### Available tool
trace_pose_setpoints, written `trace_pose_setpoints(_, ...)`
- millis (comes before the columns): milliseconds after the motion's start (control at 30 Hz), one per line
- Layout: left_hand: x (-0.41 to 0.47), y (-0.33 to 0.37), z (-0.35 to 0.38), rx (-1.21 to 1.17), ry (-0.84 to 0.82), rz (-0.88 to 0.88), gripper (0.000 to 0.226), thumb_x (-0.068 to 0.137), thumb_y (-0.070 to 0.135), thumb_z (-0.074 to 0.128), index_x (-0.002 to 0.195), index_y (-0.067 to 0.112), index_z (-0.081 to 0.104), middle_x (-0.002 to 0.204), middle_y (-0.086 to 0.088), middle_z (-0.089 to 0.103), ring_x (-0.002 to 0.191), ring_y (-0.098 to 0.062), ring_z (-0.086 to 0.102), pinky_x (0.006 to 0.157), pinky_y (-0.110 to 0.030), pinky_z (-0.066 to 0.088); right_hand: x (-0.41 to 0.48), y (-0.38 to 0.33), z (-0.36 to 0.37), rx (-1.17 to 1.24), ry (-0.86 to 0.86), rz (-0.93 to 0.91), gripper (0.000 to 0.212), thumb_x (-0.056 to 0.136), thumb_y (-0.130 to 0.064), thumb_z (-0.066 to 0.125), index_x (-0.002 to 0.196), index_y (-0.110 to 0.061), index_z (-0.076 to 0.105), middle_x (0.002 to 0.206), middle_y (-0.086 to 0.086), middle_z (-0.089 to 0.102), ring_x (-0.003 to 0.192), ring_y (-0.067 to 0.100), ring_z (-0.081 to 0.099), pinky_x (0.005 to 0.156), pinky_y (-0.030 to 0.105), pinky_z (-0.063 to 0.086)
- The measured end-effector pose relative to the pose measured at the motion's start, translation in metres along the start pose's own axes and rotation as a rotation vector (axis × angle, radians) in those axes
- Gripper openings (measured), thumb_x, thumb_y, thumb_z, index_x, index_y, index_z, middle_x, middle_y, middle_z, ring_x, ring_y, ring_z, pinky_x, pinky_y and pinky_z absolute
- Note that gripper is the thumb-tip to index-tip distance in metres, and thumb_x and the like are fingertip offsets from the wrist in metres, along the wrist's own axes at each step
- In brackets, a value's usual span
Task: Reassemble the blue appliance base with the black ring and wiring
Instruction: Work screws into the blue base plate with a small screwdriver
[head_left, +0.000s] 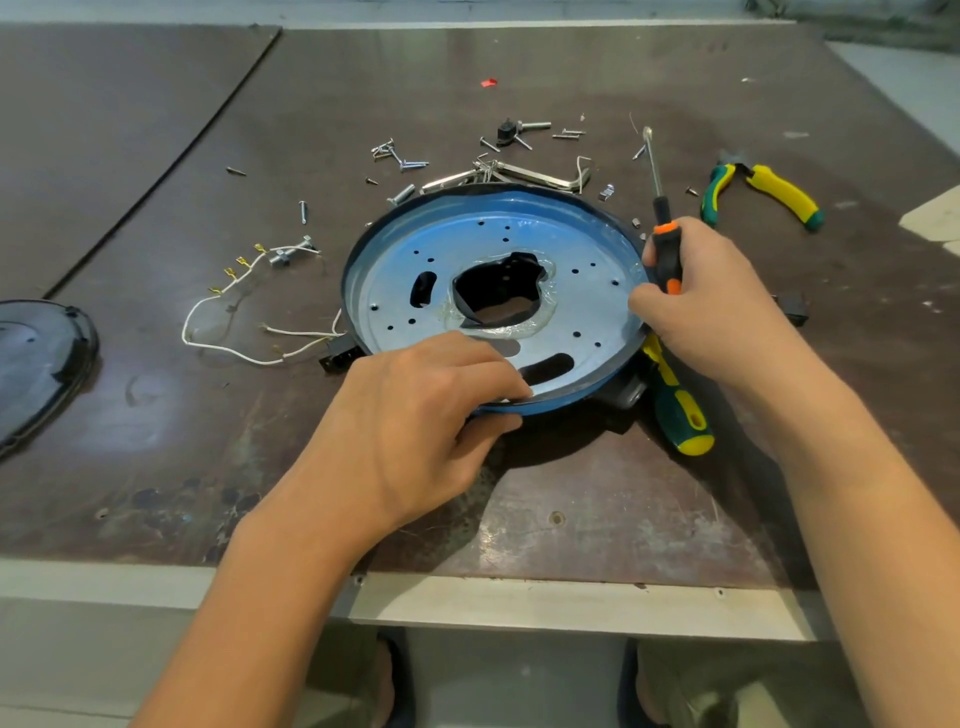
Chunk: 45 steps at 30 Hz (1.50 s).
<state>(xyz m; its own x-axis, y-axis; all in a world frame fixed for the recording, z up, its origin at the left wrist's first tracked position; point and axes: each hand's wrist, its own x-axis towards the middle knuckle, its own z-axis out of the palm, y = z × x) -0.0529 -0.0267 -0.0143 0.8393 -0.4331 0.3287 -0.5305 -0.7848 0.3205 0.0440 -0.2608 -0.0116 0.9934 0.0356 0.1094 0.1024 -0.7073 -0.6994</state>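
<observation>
The round blue appliance base lies flat on the brown table, its metal plate up, with a black ring around its rim. My left hand grips the near edge of the base, fingers over the plate, thumb under the rim. My right hand rests at the base's right edge and holds a black-and-orange screwdriver, its shaft pointing away from me. White wires with brass terminals trail left from a black connector at the base's left side.
Several loose screws and hex keys lie behind the base. Yellow-green pliers sit at the right. A green-yellow screwdriver lies by the base's near right. A black cover rests at the far left. The table's front edge is close.
</observation>
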Motion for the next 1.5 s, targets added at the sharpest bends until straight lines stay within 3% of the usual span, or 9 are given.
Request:
trace_pose_setpoints(167,0.003,0.006,-0.005,-0.045,-0.019,-0.071,0.037,0.092,0.059,0.051,0.096,0.030,0.075,0.097,0.014,0.071,0.095,-0.006,0.065,0.070,-0.037,0.056,0.000,0.001,0.000,0.003,-0.003,-0.006,0.024,0.086,-0.014,0.062,0.087,-0.030,0.044,0.082,-0.010,0.047,0.066,0.006,0.043,0.054,0.025,0.031)
trace_pose_setpoints(267,0.007,0.006,-0.006,-0.117,-0.032,-0.160,0.050,0.099,0.056,0.032,0.088,0.028,0.072,0.086,0.010,0.069,0.085,-0.009,0.063,0.068,-0.040,0.053,-0.001,0.001,-0.001,0.001,-0.004,-0.005,0.023,0.085,-0.015,0.062,0.087,-0.029,0.045,0.080,-0.009,0.047,0.064,0.007,0.043,0.053,0.026,0.030)
trace_pose_setpoints(467,0.029,0.001,-0.015,-0.186,-0.184,-0.215,0.013,0.092,0.038,0.064,0.096,0.035,0.075,0.097,0.017,0.072,0.090,-0.004,0.065,0.077,-0.038,0.057,-0.001,0.000,-0.001,0.011,-0.015,0.007,0.020,0.086,-0.016,0.063,0.092,-0.027,0.047,0.081,-0.007,0.048,0.066,0.008,0.044,0.054,0.026,0.031)
trace_pose_setpoints(600,0.047,-0.003,-0.020,-0.164,-0.328,-0.216,0.006,0.084,0.038,0.075,0.086,0.033,0.078,0.086,0.017,0.071,0.084,0.001,0.064,0.075,-0.033,0.055,-0.002,0.000,-0.001,0.036,-0.007,0.018,0.019,0.087,-0.018,0.063,0.092,-0.026,0.046,0.082,-0.008,0.047,0.068,0.008,0.044,0.055,0.027,0.031)
trace_pose_setpoints(800,0.061,-0.009,-0.018,-0.157,-0.475,-0.212,0.008,0.084,0.038,0.073,0.079,0.032,0.073,0.079,0.010,0.069,0.075,-0.005,0.063,0.068,-0.029,0.052,-0.001,0.004,0.002,0.047,0.005,0.012,0.019,0.086,-0.020,0.061,0.087,-0.028,0.044,0.080,-0.007,0.047,0.068,0.007,0.045,0.054,0.027,0.031)
trace_pose_setpoints(933,0.062,-0.011,-0.011,-0.144,-0.479,-0.244,0.024,0.086,0.045,0.067,0.071,0.027,0.065,0.065,0.006,0.062,0.059,-0.007,0.054,0.056,-0.023,0.039,-0.001,0.006,0.001,0.061,-0.018,0.014,0.022,0.086,-0.019,0.060,0.081,-0.030,0.042,0.078,-0.007,0.047,0.066,0.007,0.044,0.054,0.027,0.031)
trace_pose_setpoints(1133,0.061,-0.010,-0.011,-0.200,-0.467,-0.267,0.025,0.086,0.046,0.068,0.070,0.027,0.066,0.061,0.006,0.062,0.054,-0.005,0.051,0.050,-0.017,0.038,-0.002,0.004,0.001,0.069,-0.026,0.010,0.020,0.088,-0.019,0.060,0.083,-0.028,0.042,0.079,-0.005,0.048,0.066,0.009,0.044,0.054,0.027,0.031)
trace_pose_setpoints(1267,0.057,-0.012,-0.016,-0.296,-0.471,-0.269,0.009,0.087,0.036,0.072,0.081,0.030,0.070,0.071,0.002,0.068,0.061,-0.010,0.058,0.057,-0.024,0.048,-0.002,0.005,0.001,0.074,-0.024,0.018,0.019,0.087,-0.020,0.060,0.084,-0.028,0.043,0.079,-0.006,0.048,0.067,0.008,0.044,0.054,0.027,0.031)
trace_pose_setpoints(1500,0.056,-0.008,-0.013,-0.257,-0.433,-0.309,0.010,0.086,0.031,0.073,0.077,0.031,0.069,0.072,0.011,0.069,0.067,0.001,0.060,0.059,-0.009,0.044,-0.001,0.006,0.001,0.063,-0.023,0.032,0.021,0.087,-0.021,0.060,0.083,-0.031,0.042,0.079,-0.008,0.048,0.067,0.006,0.045,0.054,0.026,0.031)
